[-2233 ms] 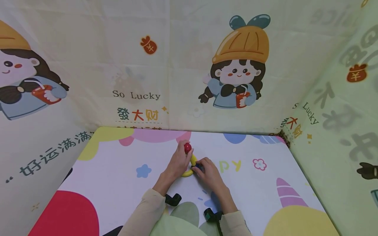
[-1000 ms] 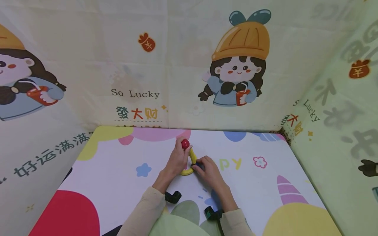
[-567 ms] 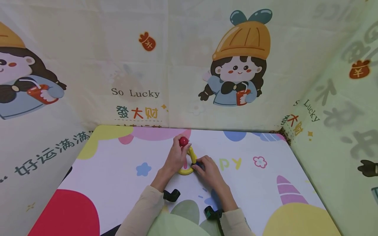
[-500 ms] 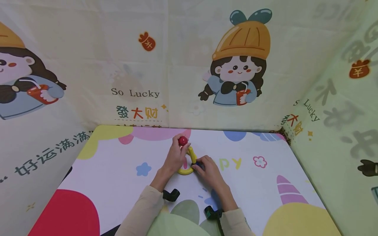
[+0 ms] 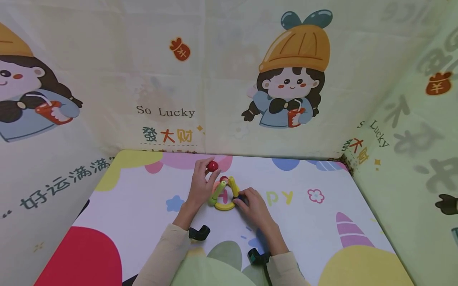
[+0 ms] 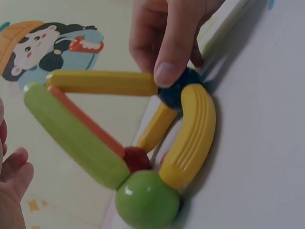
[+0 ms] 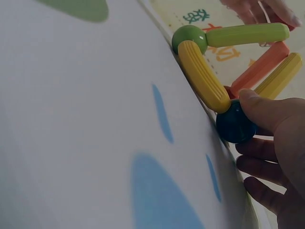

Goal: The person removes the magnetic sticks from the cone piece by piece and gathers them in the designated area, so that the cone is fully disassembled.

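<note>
In the head view, my left hand [image 5: 200, 184] pinches a red ball [image 5: 212, 166], up and left of a ball-and-rod building toy. Thumb and fingers of my right hand [image 5: 254, 206] grip the toy's dark blue ball [image 7: 236, 123] at its lower right corner. The base also has a green ball [image 6: 147, 200] and a second red ball [image 6: 137, 159], with curved yellow rods [image 6: 193, 133] between balls. Straight green [image 6: 76, 136], orange [image 7: 259, 69] and yellow rods [image 6: 105, 82] slope up from the balls, their bare upper ends close together. The left wrist view shows only part of the left hand.
The table [image 5: 143, 222] has a white cover printed with coloured shapes. Patterned cloth walls [image 5: 222, 79] rise behind it and at both sides. Black wrist cameras [image 5: 199, 233] sit at both sleeves, low over the table.
My left hand has moved up and to the left with the red ball, away from the rod tops, uncovering the green rod and the rear red ball. The right hand stays on the blue ball.
</note>
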`<state>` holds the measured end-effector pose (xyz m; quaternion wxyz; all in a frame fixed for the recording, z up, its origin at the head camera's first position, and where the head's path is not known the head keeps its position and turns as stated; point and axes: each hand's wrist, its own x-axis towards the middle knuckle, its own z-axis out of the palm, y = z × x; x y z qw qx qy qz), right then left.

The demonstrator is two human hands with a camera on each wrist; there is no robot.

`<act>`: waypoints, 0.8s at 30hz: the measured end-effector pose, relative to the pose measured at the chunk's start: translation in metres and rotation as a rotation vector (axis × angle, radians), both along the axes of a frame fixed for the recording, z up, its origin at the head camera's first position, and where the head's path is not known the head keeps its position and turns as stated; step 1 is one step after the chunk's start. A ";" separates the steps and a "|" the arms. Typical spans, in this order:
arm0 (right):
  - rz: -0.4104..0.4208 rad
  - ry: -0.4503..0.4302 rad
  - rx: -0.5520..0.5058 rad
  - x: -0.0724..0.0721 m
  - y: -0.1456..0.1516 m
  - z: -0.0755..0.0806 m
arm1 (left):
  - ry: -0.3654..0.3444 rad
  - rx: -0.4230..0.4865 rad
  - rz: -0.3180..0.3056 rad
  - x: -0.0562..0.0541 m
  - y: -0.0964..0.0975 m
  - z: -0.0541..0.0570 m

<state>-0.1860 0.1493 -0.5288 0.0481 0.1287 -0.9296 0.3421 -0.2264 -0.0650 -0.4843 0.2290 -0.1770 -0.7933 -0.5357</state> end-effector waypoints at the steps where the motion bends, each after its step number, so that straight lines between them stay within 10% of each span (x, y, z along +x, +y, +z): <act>1: -0.001 -0.001 -0.001 0.000 0.000 0.000 | 0.001 -0.001 0.011 -0.001 -0.003 -0.001; 24: -0.007 -0.037 -0.020 0.001 -0.001 0.004 | -0.069 -0.092 0.310 -0.005 -0.064 -0.028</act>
